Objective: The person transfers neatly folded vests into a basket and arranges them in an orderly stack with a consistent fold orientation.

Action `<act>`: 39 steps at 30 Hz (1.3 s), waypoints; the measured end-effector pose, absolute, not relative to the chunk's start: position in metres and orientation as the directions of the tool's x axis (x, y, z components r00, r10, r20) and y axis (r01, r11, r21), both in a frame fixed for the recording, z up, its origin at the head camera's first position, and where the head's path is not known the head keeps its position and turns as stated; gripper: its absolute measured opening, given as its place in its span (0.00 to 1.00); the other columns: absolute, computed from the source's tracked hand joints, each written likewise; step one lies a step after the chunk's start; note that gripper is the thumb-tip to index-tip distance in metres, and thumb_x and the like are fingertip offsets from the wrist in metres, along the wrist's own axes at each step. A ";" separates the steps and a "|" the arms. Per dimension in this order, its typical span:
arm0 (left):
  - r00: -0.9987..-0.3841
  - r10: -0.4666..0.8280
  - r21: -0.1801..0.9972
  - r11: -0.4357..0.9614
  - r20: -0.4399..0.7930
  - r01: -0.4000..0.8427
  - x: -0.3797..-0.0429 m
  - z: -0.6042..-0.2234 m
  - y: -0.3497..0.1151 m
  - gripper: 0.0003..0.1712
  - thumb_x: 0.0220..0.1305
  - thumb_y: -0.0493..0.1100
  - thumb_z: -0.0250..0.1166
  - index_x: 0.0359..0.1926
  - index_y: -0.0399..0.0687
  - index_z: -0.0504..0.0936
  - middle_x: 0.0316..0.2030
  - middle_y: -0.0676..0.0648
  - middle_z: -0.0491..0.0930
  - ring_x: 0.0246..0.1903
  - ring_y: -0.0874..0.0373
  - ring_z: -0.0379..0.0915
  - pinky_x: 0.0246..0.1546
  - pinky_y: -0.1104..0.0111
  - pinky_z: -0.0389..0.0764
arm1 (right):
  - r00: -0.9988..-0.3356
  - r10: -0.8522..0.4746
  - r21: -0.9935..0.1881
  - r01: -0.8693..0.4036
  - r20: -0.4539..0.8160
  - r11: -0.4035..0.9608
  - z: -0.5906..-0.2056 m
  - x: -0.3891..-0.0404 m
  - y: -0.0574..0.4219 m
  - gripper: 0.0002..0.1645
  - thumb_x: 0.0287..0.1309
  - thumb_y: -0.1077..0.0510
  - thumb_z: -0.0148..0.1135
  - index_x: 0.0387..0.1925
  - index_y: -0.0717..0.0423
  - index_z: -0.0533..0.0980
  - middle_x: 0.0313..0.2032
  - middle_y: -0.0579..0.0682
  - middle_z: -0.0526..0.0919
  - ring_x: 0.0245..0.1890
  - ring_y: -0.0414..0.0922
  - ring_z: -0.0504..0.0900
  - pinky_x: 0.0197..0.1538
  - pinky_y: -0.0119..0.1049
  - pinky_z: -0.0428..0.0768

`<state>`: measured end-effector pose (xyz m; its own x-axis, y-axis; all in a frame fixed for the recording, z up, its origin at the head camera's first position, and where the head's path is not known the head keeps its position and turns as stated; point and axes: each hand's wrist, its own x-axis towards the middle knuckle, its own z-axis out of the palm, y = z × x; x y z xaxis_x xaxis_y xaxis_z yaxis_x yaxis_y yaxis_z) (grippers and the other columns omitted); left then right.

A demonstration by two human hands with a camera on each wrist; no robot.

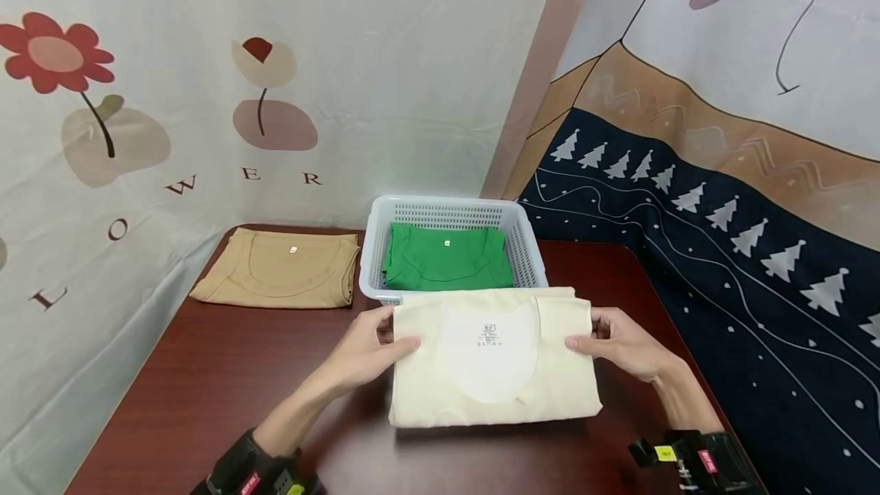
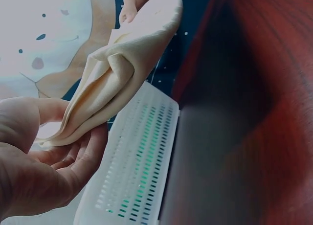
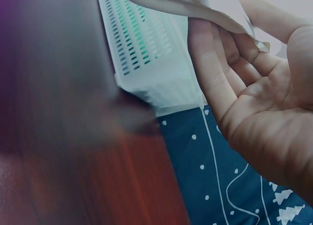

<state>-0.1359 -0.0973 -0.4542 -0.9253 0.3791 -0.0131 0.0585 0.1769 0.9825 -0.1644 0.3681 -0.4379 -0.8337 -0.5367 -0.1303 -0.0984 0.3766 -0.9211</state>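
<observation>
A folded cream T-shirt (image 1: pixel 426 380) hangs above the table in front of the basket, its neckline and printed label facing up. My left hand (image 1: pixel 367 350) pinches its left side, thumb on top and fingers beneath; the left wrist view shows the folded layers of the shirt (image 2: pixel 112 78) between them. At the opposite side my right hand (image 1: pixel 629 346) grips it the same way. Just beyond lies a folded green T-shirt (image 1: pixel 447 258) inside the white plastic basket (image 1: pixel 532 250). The shirt covers part of the basket's near rim.
A folded tan T-shirt (image 1: pixel 282 270) lies on the dark red wooden table (image 1: pixel 247 373), left of the basket. Printed curtains (image 1: pixel 412 59) hang behind the table, and a navy cloth with white trees (image 1: pixel 687 250) runs along its right side.
</observation>
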 end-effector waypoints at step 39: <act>-0.976 0.214 0.986 0.144 0.046 0.078 -0.194 -0.398 -0.129 0.27 0.78 0.40 0.71 0.72 0.34 0.79 0.55 0.33 0.86 0.44 0.57 0.90 0.46 0.66 0.93 | -0.922 -0.381 -0.947 -0.064 -0.065 0.315 -0.381 -0.197 0.308 0.31 0.83 0.58 0.66 0.75 0.71 0.71 0.50 0.45 0.93 0.45 0.49 0.97 0.47 0.49 0.96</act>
